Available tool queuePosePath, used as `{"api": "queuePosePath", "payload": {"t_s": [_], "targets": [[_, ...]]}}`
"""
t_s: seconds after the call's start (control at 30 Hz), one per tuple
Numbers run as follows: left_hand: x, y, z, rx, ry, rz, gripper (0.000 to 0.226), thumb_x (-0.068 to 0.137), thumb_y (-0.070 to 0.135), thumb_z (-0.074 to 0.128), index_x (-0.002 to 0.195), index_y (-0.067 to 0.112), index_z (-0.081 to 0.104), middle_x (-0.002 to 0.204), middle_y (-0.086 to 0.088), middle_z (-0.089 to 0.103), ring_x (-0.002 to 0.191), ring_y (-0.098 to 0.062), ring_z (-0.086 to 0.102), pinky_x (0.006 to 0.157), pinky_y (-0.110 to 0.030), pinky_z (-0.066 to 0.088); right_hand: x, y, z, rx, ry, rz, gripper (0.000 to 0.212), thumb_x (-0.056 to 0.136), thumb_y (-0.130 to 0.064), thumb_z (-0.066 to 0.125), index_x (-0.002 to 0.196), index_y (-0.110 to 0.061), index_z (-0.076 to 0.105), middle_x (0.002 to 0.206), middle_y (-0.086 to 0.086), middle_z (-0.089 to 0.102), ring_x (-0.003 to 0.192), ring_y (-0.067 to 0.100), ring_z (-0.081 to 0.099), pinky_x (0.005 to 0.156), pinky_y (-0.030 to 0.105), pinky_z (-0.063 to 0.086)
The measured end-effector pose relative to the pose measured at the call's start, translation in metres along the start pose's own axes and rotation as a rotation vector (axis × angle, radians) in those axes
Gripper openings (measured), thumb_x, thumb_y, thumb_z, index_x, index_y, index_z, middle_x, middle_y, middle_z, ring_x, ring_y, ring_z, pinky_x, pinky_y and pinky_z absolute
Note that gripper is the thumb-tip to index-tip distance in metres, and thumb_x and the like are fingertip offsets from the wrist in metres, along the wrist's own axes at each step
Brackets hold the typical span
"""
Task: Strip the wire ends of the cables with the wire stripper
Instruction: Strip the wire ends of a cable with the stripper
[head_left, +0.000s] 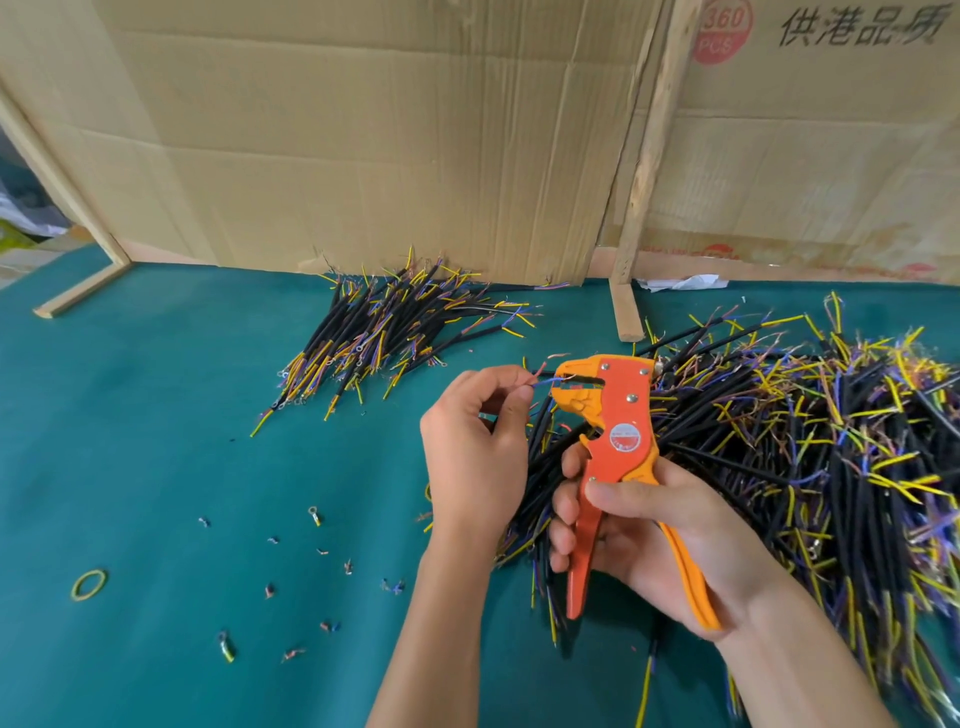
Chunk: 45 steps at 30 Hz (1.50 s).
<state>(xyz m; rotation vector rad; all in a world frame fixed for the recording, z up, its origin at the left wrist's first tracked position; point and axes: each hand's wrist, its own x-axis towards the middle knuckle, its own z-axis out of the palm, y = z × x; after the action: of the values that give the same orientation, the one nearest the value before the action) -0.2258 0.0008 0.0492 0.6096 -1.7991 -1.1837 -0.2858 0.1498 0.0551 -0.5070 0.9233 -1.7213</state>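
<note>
My right hand (644, 525) grips the handles of an orange wire stripper (608, 421), which stands upright with its jaws pointing left. My left hand (475, 441) pinches thin coloured wire ends (543, 382) of a black cable (540, 431) and holds them in the stripper's jaws. The cable's black sheath hangs down behind my left hand. A large heap of black cables (810, 441) with yellow, blue and red wire ends lies to the right. A smaller pile of cables (384, 332) lies at the back centre.
The green table mat (156, 441) carries scattered bits of stripped insulation (322, 566) and a yellow rubber band (89, 584) at the left. Cardboard sheets (363, 130) and wooden slats (644, 171) wall off the back.
</note>
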Motion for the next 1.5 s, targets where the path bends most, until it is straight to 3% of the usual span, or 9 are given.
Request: {"api": "queuePosePath", "payload": {"t_s": [0.33, 0.57, 0.67, 0.77, 0.83, 0.9, 1.07, 1.2, 1.5], "targets": [[0.001, 0.001, -0.001, 0.081, -0.015, 0.061, 0.02, 0.087, 0.001, 0.071, 0.085, 0.02, 0.076, 0.081, 0.011, 0.069, 0.076, -0.004, 0.063, 0.071, -0.013, 0.044, 0.005, 0.007, 0.01, 0.001, 0.096, 0.003, 0.025, 0.077, -0.02, 0.083, 0.082, -0.01, 0.06, 0.063, 0.011, 0.042, 0.05, 0.025, 0.045, 0.05, 0.037, 0.044], [-0.001, 0.003, 0.002, 0.055, -0.063, 0.039, 0.022, 0.087, 0.003, 0.071, 0.088, 0.024, 0.078, 0.083, 0.013, 0.073, 0.076, -0.001, 0.066, 0.074, -0.013, 0.047, 0.012, 0.015, 0.011, -0.024, 0.241, -0.097, 0.052, 0.076, -0.037, 0.083, 0.057, -0.012, 0.042, 0.048, 0.004, 0.029, 0.033, 0.015, 0.031, 0.035, 0.024, 0.033], [-0.002, 0.005, 0.005, -0.014, -0.197, -0.025, 0.032, 0.089, -0.004, 0.061, 0.096, 0.023, 0.076, 0.089, 0.01, 0.076, 0.075, -0.003, 0.069, 0.072, -0.021, 0.053, 0.013, 0.014, 0.007, 0.174, 0.204, -0.188, 0.029, 0.074, -0.025, 0.082, 0.077, -0.01, 0.058, 0.064, 0.009, 0.049, 0.052, 0.022, 0.052, 0.051, 0.033, 0.05], [-0.005, 0.016, 0.011, -0.201, -0.446, -0.145, 0.042, 0.093, -0.007, 0.049, 0.108, 0.027, 0.07, 0.102, 0.003, 0.075, 0.059, -0.003, 0.064, 0.052, -0.022, 0.05, 0.011, 0.007, 0.001, 0.286, 0.137, -0.275, 0.039, 0.065, -0.017, 0.091, 0.091, -0.009, 0.064, 0.08, 0.012, 0.057, 0.073, 0.026, 0.061, 0.072, 0.037, 0.057], [-0.001, 0.018, 0.009, -0.152, -0.515, -0.107, 0.041, 0.091, -0.002, 0.051, 0.116, 0.026, 0.068, 0.111, 0.003, 0.073, 0.083, -0.002, 0.069, 0.072, -0.024, 0.057, 0.008, 0.001, -0.007, 0.328, 0.14, -0.337, 0.05, 0.058, -0.017, 0.095, 0.095, -0.009, 0.063, 0.084, 0.011, 0.059, 0.078, 0.026, 0.063, 0.079, 0.038, 0.058], [0.008, 0.015, 0.002, 0.009, -0.399, -0.038, 0.033, 0.087, 0.006, 0.057, 0.113, 0.022, 0.071, 0.11, 0.007, 0.074, 0.102, -0.003, 0.068, 0.096, -0.029, 0.053, 0.005, -0.003, -0.013, 0.337, 0.145, -0.384, 0.05, 0.058, -0.018, 0.094, 0.097, -0.01, 0.062, 0.085, 0.009, 0.06, 0.079, 0.026, 0.064, 0.081, 0.039, 0.058], [0.062, -0.014, -0.029, 0.559, 0.074, -0.156, 0.031, 0.083, 0.007, 0.056, 0.108, 0.02, 0.071, 0.112, -0.002, 0.073, 0.109, -0.027, 0.064, 0.096, -0.037, 0.049, 0.01, 0.001, -0.02, 0.356, 0.128, -0.371, 0.04, 0.063, -0.016, 0.091, 0.095, -0.011, 0.066, 0.085, 0.009, 0.062, 0.078, 0.027, 0.066, 0.08, 0.04, 0.058], [0.088, -0.054, -0.046, 0.93, -0.008, -0.273, 0.027, 0.091, 0.022, 0.061, 0.116, 0.012, 0.064, 0.122, -0.015, 0.063, 0.116, -0.038, 0.055, 0.094, -0.045, 0.048, 0.015, 0.005, -0.02, 0.35, 0.094, -0.329, 0.034, 0.069, -0.017, 0.089, 0.095, -0.011, 0.068, 0.086, 0.01, 0.062, 0.079, 0.029, 0.066, 0.08, 0.042, 0.057], [0.089, -0.036, -0.067, 0.504, 0.131, -0.316, 0.013, 0.082, 0.023, 0.071, 0.069, 0.021, 0.071, 0.073, -0.008, 0.069, 0.08, -0.032, 0.063, 0.074, -0.036, 0.053, 0.005, 0.0, -0.012, 0.338, -0.011, -0.264, 0.04, 0.07, -0.015, 0.089, 0.101, -0.006, 0.066, 0.086, 0.013, 0.059, 0.079, 0.03, 0.062, 0.08, 0.043, 0.056]]}}
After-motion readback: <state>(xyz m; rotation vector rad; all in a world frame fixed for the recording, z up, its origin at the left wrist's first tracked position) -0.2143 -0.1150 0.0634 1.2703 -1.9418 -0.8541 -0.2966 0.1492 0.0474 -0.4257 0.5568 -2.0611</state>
